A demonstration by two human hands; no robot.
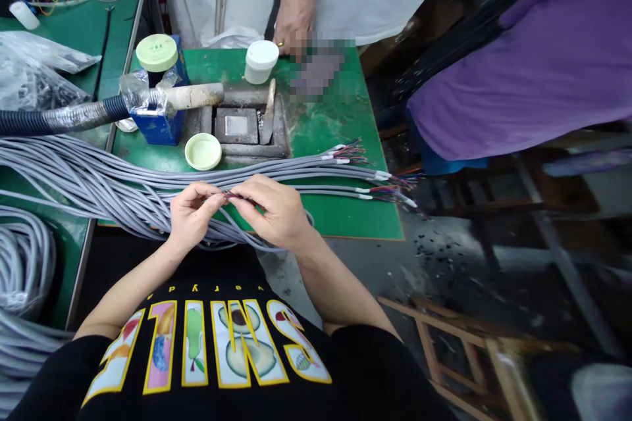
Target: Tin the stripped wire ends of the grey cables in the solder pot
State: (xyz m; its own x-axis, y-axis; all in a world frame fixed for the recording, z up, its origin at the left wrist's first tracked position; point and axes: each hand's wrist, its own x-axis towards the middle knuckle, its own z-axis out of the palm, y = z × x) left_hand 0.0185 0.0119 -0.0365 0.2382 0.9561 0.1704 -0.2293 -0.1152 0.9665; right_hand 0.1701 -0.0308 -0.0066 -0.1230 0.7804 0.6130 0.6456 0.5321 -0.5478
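Both my hands meet over the near edge of the green table, pinching thin dark wires (231, 195) between them. My left hand (191, 214) has its thumb and forefinger closed on the wires from one side. From the other side, my right hand (274, 210) grips the same wires with its fingertips, which partly hide them. Under and beyond my hands runs a thick bundle of grey cables (133, 177). Its stripped ends (353, 154) show coloured wires and white wraps toward the right of the table.
A solder pot (237, 128) with a scraper (268, 118) sits ahead, near a hose (108, 108), a blue box (157, 123), a white tub (261, 60) and a small open lid (203, 151). Another person's hand (295, 16) rests at the far edge. A wooden stool (444, 342) stands right.
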